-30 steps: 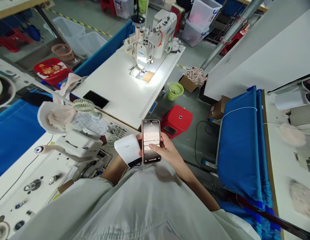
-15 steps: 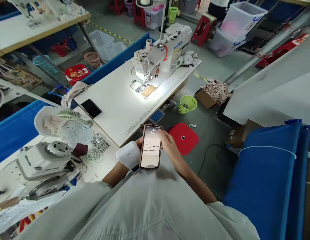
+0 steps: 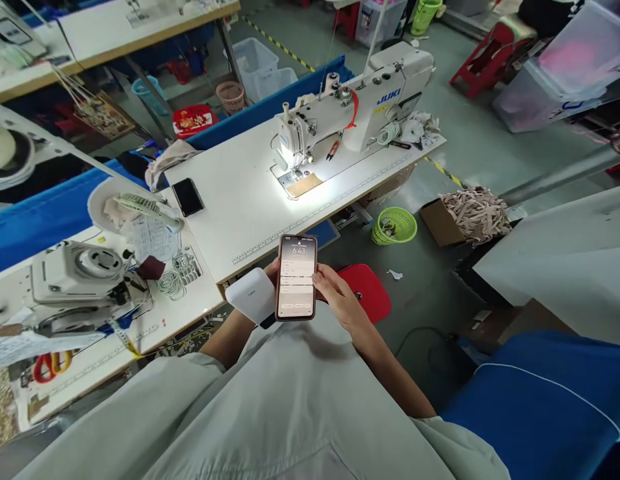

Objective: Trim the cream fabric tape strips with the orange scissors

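A lit smartphone (image 3: 297,287) in a brown case is held upright over my lap, its screen reading 6:43. My left hand (image 3: 273,269) grips it from the left, with most of the fingers hidden behind the phone and a white rounded box (image 3: 250,293). That box sits against my left hand and wrist; how it is held cannot be made out. On the right edge of the phone, my right hand (image 3: 337,293) is closed, its thumb at the screen's side. A second phone (image 3: 188,197), dark-screened, lies on the sewing table (image 3: 230,220).
Ahead stands a lit sewing machine (image 3: 340,120) with a tan piece (image 3: 304,185) at its needle. A second machine (image 3: 83,273) and a small fan (image 3: 145,205) are at left. A green basket (image 3: 396,227), a red stool (image 3: 373,293) and a box of fabric strips (image 3: 443,223) stand right.
My right thumb has moved down from the top of the screen to its right edge. The phone is slightly higher and more upright in view, and the camera view has shifted.
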Motion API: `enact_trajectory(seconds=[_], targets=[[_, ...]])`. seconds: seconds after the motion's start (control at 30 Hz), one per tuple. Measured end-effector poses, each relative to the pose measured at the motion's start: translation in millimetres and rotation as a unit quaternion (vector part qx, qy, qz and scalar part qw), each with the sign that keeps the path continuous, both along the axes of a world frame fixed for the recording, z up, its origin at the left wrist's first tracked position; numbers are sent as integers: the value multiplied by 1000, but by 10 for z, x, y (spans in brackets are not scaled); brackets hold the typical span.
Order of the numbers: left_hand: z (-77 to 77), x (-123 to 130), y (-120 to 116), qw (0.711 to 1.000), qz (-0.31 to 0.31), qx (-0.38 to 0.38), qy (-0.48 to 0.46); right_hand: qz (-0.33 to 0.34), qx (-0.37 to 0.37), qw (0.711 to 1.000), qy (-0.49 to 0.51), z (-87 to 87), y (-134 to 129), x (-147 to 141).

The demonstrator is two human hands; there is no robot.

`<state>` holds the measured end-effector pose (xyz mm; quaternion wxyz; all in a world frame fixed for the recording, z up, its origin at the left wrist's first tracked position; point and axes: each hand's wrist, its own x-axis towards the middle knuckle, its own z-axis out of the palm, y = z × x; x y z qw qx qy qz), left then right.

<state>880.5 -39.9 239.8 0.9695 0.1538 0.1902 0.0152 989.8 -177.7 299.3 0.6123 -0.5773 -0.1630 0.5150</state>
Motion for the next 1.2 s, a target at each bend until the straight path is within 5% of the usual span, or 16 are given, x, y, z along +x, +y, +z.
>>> enact_trajectory(seconds=[0.23, 0.4, 0.5, 0.6, 0.73, 0.9, 1.07, 1.2], targets=[[-122, -78, -72, 996, 71, 17, 59, 58, -18, 998, 15, -146, 138, 95], [-54, -141, 54, 993, 114, 29, 25, 49, -9, 977, -209, -218, 468, 426], [-42, -248, 237, 996, 86, -10, -16, 7, 23, 903, -428, -109, 962, 944], [-118, -378, 453, 994, 92, -37, -36, 6, 28, 788, -615, 75, 1755, 1561], [-333, -487, 757, 990, 130, -34, -46, 143, -140, 610, -767, 248, 2996, 2252], [-615, -531, 1104, 993, 61, -56, -79, 250, -279, 551, -746, 125, 3971, 2824], [-764, -601, 1305, 988, 77, -122, -53, 329, -371, 511, -702, -169, 4162, 3135], [-803, -625, 1377, 986, 78, -147, -33, 342, -390, 510, -687, -290, 4168, 3209]])
